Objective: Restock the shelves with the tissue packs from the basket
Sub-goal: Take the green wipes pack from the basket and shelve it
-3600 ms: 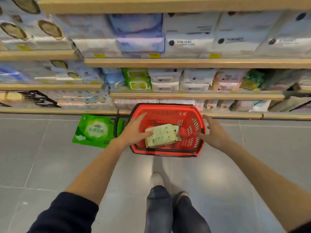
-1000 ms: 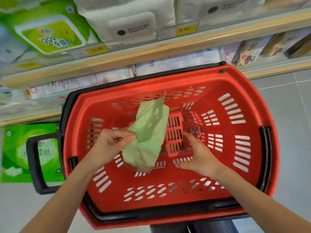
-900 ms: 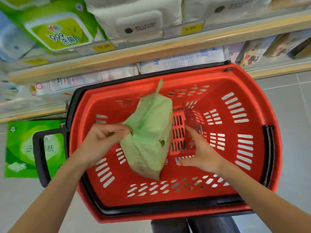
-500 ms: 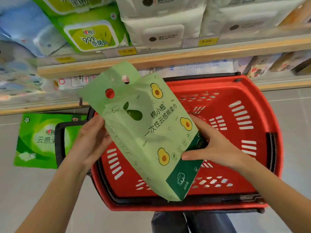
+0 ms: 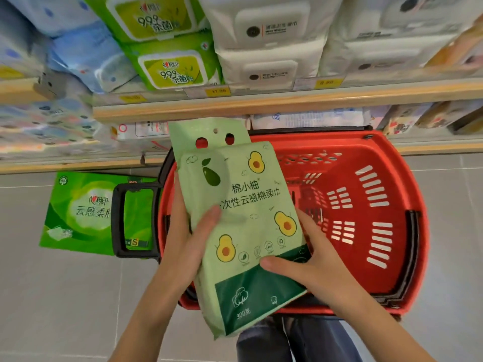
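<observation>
Avocado-print tissue pack (image 5: 243, 218) sits centre frame, held over the left half of the red basket (image 5: 402, 184), hang-tab end up toward the shelves. Our left hand (image 5: 188, 246) grips its left edge with the thumb across the front. Our right hand (image 5: 308, 259) grips the lower right, thumb on the dark green band, fingers curled behind.

Step in hand, as we judge it: carry the pack to a shelf slot. It's a soft bag, so we keep both hands on it, support the bottom end, slide it in flat and don't squeeze.

Clearance: the wooden shelf edge (image 5: 287, 103) runs across just above the tab in frame, so we go under or over it, not into it. The shelf above it is packed with green wipes packs (image 5: 170, 69) and white packs (image 5: 269, 66), no gap visible. The black basket handle (image 5: 117, 220) sticks out at left, crossing in front of a green pack (image 5: 86, 212) lying on the floor. Mind the feet there. The grey tile floor (image 5: 52, 296) at lower left gives room to step back.
</observation>
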The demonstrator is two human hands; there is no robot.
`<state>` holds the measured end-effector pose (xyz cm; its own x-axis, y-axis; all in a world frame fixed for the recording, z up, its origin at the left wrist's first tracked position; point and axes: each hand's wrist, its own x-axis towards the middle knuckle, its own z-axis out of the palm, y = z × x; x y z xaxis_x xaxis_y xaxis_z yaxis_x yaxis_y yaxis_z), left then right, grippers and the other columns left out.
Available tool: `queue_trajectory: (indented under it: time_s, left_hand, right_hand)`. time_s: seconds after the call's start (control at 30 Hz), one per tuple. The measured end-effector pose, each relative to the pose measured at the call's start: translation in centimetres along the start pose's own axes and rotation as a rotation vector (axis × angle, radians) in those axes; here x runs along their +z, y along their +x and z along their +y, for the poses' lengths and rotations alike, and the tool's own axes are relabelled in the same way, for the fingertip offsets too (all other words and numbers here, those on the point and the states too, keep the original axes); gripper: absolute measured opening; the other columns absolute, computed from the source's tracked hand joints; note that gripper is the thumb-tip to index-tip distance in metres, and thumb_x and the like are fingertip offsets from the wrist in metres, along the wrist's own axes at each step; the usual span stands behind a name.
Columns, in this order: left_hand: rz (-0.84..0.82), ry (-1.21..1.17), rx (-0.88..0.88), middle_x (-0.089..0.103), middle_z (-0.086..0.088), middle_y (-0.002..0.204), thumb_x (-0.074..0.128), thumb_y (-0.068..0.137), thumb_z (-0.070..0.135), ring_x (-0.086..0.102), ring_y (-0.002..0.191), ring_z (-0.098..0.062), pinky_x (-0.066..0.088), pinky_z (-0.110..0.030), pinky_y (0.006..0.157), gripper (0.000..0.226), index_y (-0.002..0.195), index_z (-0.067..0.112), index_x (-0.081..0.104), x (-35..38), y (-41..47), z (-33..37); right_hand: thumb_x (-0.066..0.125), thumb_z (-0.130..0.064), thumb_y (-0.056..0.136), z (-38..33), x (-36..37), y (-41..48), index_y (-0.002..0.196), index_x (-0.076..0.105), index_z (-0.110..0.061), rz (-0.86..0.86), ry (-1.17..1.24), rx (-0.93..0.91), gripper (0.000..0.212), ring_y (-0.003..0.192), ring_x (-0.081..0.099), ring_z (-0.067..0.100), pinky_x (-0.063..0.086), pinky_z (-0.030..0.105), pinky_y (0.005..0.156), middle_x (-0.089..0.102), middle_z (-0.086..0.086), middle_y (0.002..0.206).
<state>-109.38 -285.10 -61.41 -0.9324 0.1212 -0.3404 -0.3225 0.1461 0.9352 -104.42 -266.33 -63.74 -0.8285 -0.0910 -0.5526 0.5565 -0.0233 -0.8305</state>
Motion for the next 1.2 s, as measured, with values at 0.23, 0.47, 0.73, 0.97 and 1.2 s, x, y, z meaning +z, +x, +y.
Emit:
queue_trajectory:
  time_s: [0.23, 0.47, 0.73, 0.97, 1.2]
  left_hand:
    - [-0.223, 0.233, -0.125, 0.039, 0.027, 0.142, 0.076, 0.062, 0.040, 0.049, 0.126, -0.005, 0.046, -0.044, 0.097, 0.112, 0.133, 0.065, -0.007, -1.4, -4.5, 3.6]
    - [-0.247, 0.484, -0.056, 0.025, 0.036, 0.145, 0.062, 0.062, 0.064, 0.031, 0.136, 0.000, 0.037, -0.044, 0.108, 0.098, 0.129, 0.070, -0.009, -2.6, -6.8, 8.4]
    - [-0.192, 0.672, 0.241, 0.039, 0.033, 0.140, 0.046, 0.065, 0.076, 0.051, 0.113, 0.011, 0.051, -0.022, 0.086, 0.085, 0.132, 0.067, -0.006, -4.3, -8.1, 21.4]
    - [-0.140, 0.488, 0.502, 0.046, 0.036, 0.132, 0.056, 0.068, 0.067, 0.049, 0.120, 0.006, 0.051, -0.035, 0.092, 0.081, 0.132, 0.068, 0.008, -4.9, -9.7, 36.7]
    - [0.001, 0.566, 0.840, 0.040, 0.028, 0.133, 0.054, 0.061, 0.073, 0.042, 0.121, 0.008, 0.049, -0.039, 0.093, 0.088, 0.136, 0.063, 0.008, -4.4, -14.1, 52.1]
  right_hand:
    - [0.082, -0.002, 0.056, -2.4, -0.7, -3.4, 0.127, 0.032, -0.048, -0.171, 0.000, -0.063, 0.098, 0.112, 0.050, -0.013, 0.042, 0.005, 0.084, 0.055, -0.037, 0.116]
    - [0.083, -0.003, 0.057, -5.3, 0.6, -7.7, 0.119, 0.011, -0.059, -0.210, -0.061, -0.075, 0.111, 0.109, 0.045, -0.020, 0.039, 0.000, 0.081, 0.046, -0.049, 0.112]
    - [0.086, -0.019, 0.054, -16.7, 0.4, -12.1, 0.132, -0.004, -0.056, -0.125, -0.167, -0.208, 0.125, 0.111, 0.044, -0.021, 0.044, 0.009, 0.087, 0.035, -0.058, 0.113]
    - [0.083, -0.021, 0.060, -32.6, -0.9, -18.5, 0.130, 0.002, -0.066, 0.032, -0.338, -0.516, 0.116, 0.114, 0.050, -0.009, 0.053, 0.031, 0.090, 0.035, -0.054, 0.120]
    - [0.081, -0.025, 0.063, -46.8, -1.8, -28.3, 0.130, -0.002, -0.066, 0.191, -0.493, -0.797, 0.114, 0.124, 0.041, -0.008, 0.047, 0.027, 0.098, 0.031, -0.042, 0.134]
